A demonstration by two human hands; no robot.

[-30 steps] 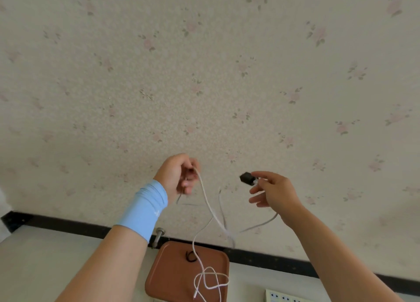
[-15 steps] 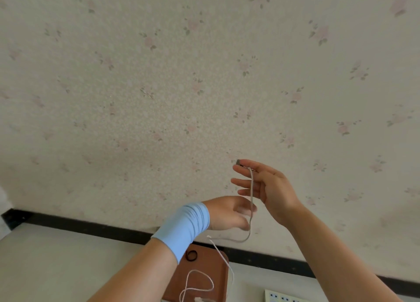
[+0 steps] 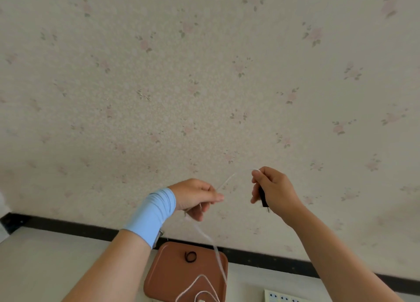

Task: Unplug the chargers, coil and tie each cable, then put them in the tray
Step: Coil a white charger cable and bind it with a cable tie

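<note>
My right hand (image 3: pixel 273 189) is closed around a small black charger plug (image 3: pixel 264 199), with its prongs poking out below the palm, and pinches the white cable (image 3: pixel 229 178) at the fingertips. The cable runs left to my left hand (image 3: pixel 196 196), which pinches it between thumb and fingers. From there the white cable hangs down and lies in loose loops on the brown tray (image 3: pixel 168 276) on the floor below. Both hands are raised in front of the flowered wall, about a hand's width apart.
A small black band (image 3: pixel 190 256) lies on the brown tray near its far edge. A white power strip (image 3: pixel 281 297) shows at the bottom right. A black skirting board (image 3: pixel 272 259) runs along the wall's foot. A blue sleeve (image 3: pixel 151 217) covers my left wrist.
My hands have drawn apart, stretching a length of cable between them. My right hand has closed and the black plug now sits in its palm. My left hand has risen slightly.
</note>
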